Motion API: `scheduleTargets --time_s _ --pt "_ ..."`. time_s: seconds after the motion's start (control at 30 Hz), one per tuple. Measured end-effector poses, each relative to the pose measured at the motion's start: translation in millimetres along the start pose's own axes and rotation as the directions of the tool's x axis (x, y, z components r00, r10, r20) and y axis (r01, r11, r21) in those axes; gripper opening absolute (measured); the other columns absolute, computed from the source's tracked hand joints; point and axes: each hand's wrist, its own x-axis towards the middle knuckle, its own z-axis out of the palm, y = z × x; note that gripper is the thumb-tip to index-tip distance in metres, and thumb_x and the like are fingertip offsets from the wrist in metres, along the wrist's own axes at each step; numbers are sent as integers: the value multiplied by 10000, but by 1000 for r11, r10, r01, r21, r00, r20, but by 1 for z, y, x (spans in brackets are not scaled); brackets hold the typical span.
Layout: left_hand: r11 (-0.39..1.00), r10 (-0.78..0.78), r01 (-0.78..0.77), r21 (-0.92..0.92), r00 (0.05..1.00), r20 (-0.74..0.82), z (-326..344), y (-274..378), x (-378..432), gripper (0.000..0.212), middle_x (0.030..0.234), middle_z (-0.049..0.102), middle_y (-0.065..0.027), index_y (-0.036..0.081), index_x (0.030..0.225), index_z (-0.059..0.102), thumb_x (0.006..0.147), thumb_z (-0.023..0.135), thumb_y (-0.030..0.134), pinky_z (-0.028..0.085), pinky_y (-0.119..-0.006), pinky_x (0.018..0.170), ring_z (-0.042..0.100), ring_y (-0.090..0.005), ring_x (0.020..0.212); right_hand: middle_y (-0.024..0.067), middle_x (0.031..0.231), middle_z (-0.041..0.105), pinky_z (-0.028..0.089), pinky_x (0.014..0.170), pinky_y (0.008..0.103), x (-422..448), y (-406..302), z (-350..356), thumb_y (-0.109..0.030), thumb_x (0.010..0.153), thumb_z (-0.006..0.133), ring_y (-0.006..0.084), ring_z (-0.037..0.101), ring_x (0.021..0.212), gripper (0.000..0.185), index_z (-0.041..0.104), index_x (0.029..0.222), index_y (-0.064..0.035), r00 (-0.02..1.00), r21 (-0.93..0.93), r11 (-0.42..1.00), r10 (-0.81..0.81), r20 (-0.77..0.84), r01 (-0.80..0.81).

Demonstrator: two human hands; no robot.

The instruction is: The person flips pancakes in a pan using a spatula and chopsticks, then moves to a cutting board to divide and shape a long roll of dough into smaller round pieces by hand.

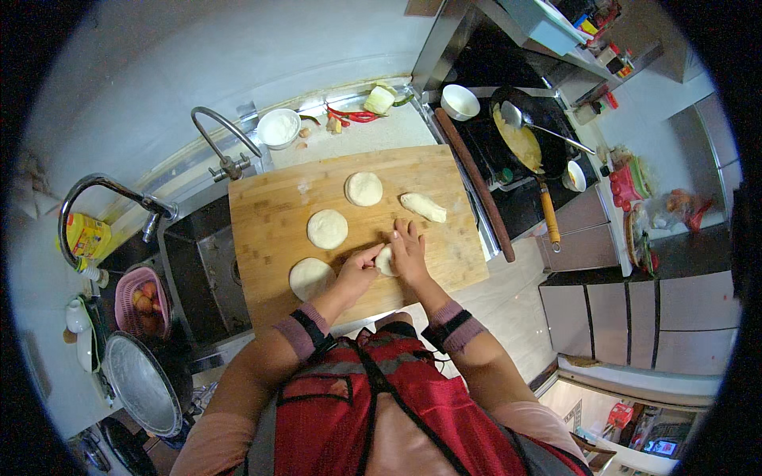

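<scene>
A small piece of white dough point(386, 262) lies on the wooden board point(268, 208) between my two hands. My left hand point(356, 272) pinches its left edge with thumb and fingers. Over its right side rests my right hand point(408, 250), palm down with the fingers stretched forward; its palm hides part of the piece. Three flat dough rounds lie to the left and ahead: a near one point(309, 278) partly behind my left wrist, a middle one point(327, 229) and a far one point(364, 189). An elongated dough piece point(424, 207) lies beyond my right fingertips.
The board bridges part of a dark sink point(205, 256) with curved taps. A long wooden rolling pin point(476, 184) lies along the stove's edge. On the stove, a wok point(550, 140) holds flat yellowish food point(518, 143) and a metal spatula. White bowls point(279, 128) and red chillies point(357, 115) stand behind.
</scene>
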Motion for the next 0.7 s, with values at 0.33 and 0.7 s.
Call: scheduleTargets --time_s 0.33,0.7 --pt "992 109 -98 75 979 -173 0 -33 13 418 922 600 19 95 1298 562 888 515 29 409 -231 522 494 -66 652 125 1406 486 204 1125 549 13 -1 5 -214 962 478 365 359 1357 334 584 1258 -102 965 -397 896 -249 -82 198" --pt "998 -57 57 -39 998 -11 -6 19 -12 550 1010 614 9 108 1420 458 884 515 -1 433 -205 615 503 -49 734 167 1438 437 179 1136 550 -17 1 15 -285 957 468 374 337 1370 444 500 1352 -84 979 -237 959 -184 -91 158"
